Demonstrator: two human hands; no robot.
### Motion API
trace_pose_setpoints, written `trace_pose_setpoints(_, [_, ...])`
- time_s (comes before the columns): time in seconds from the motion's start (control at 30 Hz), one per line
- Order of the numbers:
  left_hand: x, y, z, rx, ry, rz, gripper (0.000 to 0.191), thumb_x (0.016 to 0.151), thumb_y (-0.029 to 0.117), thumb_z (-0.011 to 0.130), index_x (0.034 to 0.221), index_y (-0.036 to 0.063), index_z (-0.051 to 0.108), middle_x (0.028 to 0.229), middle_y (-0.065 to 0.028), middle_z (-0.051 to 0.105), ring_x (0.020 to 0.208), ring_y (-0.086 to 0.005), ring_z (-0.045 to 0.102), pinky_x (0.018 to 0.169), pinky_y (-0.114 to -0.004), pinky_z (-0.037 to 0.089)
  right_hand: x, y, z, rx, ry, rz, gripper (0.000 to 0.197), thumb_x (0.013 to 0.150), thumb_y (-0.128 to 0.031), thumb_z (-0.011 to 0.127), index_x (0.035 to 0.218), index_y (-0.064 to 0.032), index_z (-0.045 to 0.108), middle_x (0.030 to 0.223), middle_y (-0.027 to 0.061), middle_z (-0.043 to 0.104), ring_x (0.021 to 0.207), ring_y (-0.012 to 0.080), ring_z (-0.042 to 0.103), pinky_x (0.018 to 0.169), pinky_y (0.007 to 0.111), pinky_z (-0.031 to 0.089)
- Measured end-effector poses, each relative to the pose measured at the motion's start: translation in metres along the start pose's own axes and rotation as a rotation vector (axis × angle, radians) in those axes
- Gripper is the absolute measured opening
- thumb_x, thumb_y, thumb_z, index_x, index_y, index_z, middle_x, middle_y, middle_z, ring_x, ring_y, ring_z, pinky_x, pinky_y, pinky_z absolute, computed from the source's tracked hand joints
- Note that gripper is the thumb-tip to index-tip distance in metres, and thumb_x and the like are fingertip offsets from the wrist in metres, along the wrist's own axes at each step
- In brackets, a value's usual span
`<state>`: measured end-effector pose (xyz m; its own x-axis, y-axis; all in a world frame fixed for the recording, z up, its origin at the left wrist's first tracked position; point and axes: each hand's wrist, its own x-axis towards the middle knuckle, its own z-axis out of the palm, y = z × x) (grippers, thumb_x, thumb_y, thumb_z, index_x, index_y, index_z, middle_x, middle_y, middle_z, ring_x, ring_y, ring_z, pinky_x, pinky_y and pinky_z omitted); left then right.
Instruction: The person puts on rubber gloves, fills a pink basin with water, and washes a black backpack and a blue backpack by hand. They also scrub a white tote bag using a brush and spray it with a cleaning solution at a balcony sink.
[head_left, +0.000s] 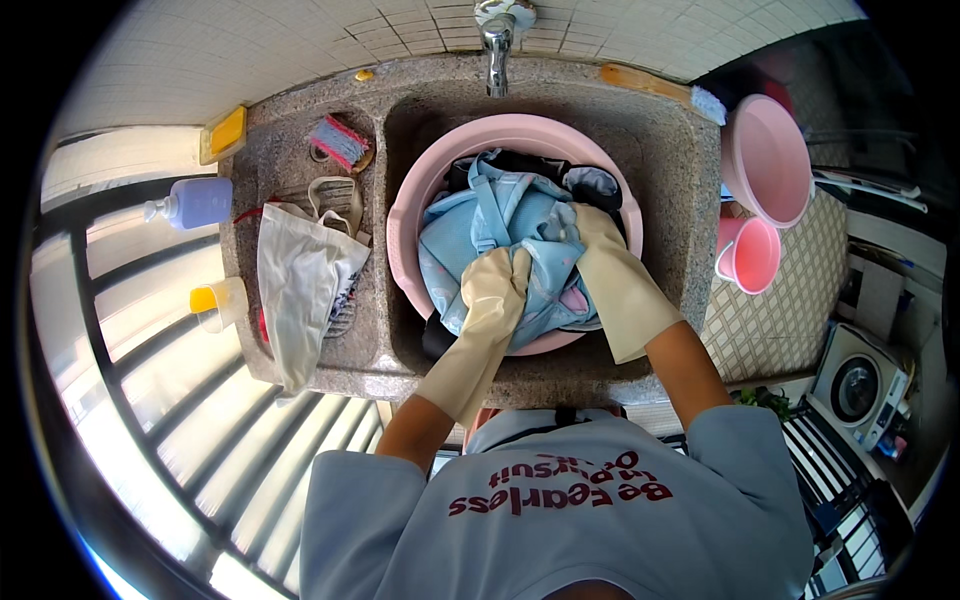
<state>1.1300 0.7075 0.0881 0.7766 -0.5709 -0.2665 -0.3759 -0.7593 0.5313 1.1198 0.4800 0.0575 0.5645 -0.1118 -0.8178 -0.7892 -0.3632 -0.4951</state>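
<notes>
A pink plastic basin (517, 127) sits in the right-hand bowl of a stone sink (675, 187). Inside it lies a light blue patterned fabric item (454, 225) with a strap and buckle, on top of dark fabric (525, 162). Both hands wear cream rubber gloves. My left hand (495, 281) is closed on a fold of the blue fabric near the buckle. On the basin's right side, my right hand (596, 229) rests at the blue fabric; its fingers are partly hidden, so its grip is unclear.
A chrome faucet (496, 56) stands behind the basin. On the left ledge lie a white cloth bag (300, 277) and a scrub brush (341, 142). A wooden-handled brush (652, 82) rests at the back right. Beyond the right edge are a pink basin (769, 161) and a pink bucket (756, 255).
</notes>
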Motion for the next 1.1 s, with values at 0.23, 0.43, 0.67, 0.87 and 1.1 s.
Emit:
trace_pose_setpoints(0.23, [0.056,-0.03,0.039,-0.074,0.019,0.074,0.017,0.099,0.021,0.05,0.097,0.0099,0.063,0.089,-0.02,0.067,0.088,-0.0455,0.065,0.076,-0.054,0.051,0.083,0.032,0.002,-0.249,0.136,0.291,0.043,0.093,-0.027,0.064,0.133,-0.0111,0.069,0.143,0.0183,0.062,0.127,0.0388,0.063,0.108,0.047,0.049])
trace_pose_setpoints(0.43, [0.12,-0.026,-0.002,-0.047,-0.223,-0.061,0.034,0.105,0.032,0.043,0.11,0.0071,0.065,0.112,-0.0248,0.072,0.105,-0.0439,0.068,0.097,-0.048,0.052,0.034,-0.013,-0.032,-0.478,0.126,0.103,0.039,0.09,-0.013,0.068,0.129,-0.0129,0.069,0.127,0.0191,0.07,0.118,0.0417,0.067,0.1,0.05,0.055])
trace_pose_setpoints(0.67, [0.051,-0.009,-0.056,-0.335,-0.086,-0.043,0.059,0.1,0.051,0.061,0.139,0.0076,0.058,0.139,-0.0293,0.057,0.133,-0.0446,0.053,0.112,-0.046,0.043,-0.077,0.005,0.01,-0.26,0.479,-0.192,0.065,0.09,-0.008,0.072,0.15,-0.0132,0.046,0.147,0.0222,0.053,0.137,0.0367,0.053,0.116,0.045,0.045])
trace_pose_setpoints(0.87, [-0.027,0.014,-0.062,0.301,-0.459,0.054,0.132,0.073,0.064,0.084,0.166,0.0045,0.011,0.171,-0.0298,0.009,0.159,-0.0461,0.012,0.127,-0.056,0.015,-0.062,0.068,0.055,-0.494,0.743,-0.411,0.077,0.096,-0.008,0.063,0.162,-0.0047,0.024,0.161,0.0197,0.04,0.143,0.0403,0.046,0.123,0.044,0.038])
trace_pose_setpoints(1.1, [0.017,0.024,-0.038,0.355,-0.549,0.028,0.134,0.072,0.055,0.089,0.166,0.0029,0.009,0.173,-0.026,0.002,0.16,-0.0455,0.008,0.124,-0.068,0.014,0.019,0.066,0.058,-0.429,0.874,-0.33,0.064,0.096,-0.042,0.065,0.152,-0.0161,0.047,0.141,0.0154,0.061,0.13,0.0383,0.059,0.107,0.046,0.05])
